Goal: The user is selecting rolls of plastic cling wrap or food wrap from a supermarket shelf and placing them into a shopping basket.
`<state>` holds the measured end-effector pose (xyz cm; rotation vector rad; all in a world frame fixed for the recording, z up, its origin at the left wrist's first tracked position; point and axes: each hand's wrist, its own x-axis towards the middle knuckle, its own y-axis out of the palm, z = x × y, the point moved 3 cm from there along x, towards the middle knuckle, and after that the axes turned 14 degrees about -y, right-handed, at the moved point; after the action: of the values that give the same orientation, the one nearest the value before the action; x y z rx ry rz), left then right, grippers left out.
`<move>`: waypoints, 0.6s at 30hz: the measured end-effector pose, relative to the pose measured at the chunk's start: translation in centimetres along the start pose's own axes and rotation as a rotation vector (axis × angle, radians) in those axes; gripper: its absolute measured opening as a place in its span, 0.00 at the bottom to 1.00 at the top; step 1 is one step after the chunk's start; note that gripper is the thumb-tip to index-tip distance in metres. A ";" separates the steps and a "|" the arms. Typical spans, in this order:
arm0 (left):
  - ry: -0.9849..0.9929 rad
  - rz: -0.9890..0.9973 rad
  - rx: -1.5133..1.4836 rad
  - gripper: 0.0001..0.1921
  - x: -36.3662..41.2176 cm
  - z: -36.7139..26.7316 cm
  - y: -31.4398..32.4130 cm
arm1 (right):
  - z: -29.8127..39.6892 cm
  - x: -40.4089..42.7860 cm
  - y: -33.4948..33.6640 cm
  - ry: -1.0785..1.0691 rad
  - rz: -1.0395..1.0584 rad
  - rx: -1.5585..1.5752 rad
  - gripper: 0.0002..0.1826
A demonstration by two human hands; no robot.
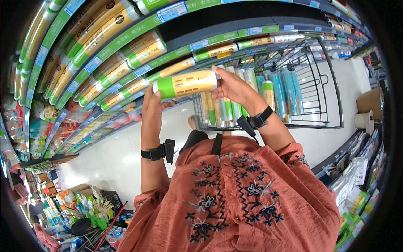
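Observation:
Between my two hands I hold a plastic-wrapped roll (pixel 185 84) with a green and yellow printed label, lying nearly level. My left hand (pixel 153 99) grips its green end, thumb on the near side. At the yellow end, my right hand (pixel 231 83) closes around the rim. Beyond and beneath my right arm stands a wire shopping cart (pixel 318 118). Several similar green and yellow rolls (pixel 227 111) stand upright in it, partly hidden by my right hand and forearm. Beside them are several teal-wrapped rolls (pixel 285 91).
Store shelves (pixel 176 56) with price tags and stacked rolls (pixel 148 52) curve along the far side and left. A lower-right rack (pixel 349 176) holds packaged goods. Brushes and other goods (pixel 94 211) crowd the lower left. Pale floor tiles (pixel 119 151) show between.

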<state>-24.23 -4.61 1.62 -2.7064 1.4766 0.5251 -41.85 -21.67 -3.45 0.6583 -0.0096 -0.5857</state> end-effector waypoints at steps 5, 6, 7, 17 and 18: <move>0.009 -0.082 -0.055 0.27 -0.2 -0.5 -1.8 | -0.2 0.7 1.6 0.039 0.076 -0.033 0.27; -0.021 -0.073 -0.044 0.26 0.2 -0.5 -2.4 | 0.5 0.8 2.5 -0.080 0.084 -0.067 0.27; -0.052 -0.063 -0.034 0.26 0.6 -0.4 -2.9 | 1.2 0.9 3.3 -0.200 0.090 -0.102 0.27; -0.124 0.080 -0.208 0.23 6.0 -0.8 -6.1 | 1.9 4.7 5.1 -0.238 -0.102 -0.191 0.32; -0.105 0.107 -0.215 0.22 6.4 -1.1 -6.4 | 2.0 5.3 5.3 -0.245 -0.115 -0.185 0.32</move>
<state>-15.46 -6.49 -0.17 -2.7134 1.6307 0.8645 -35.12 -22.17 0.32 0.4060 -0.1454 -0.7660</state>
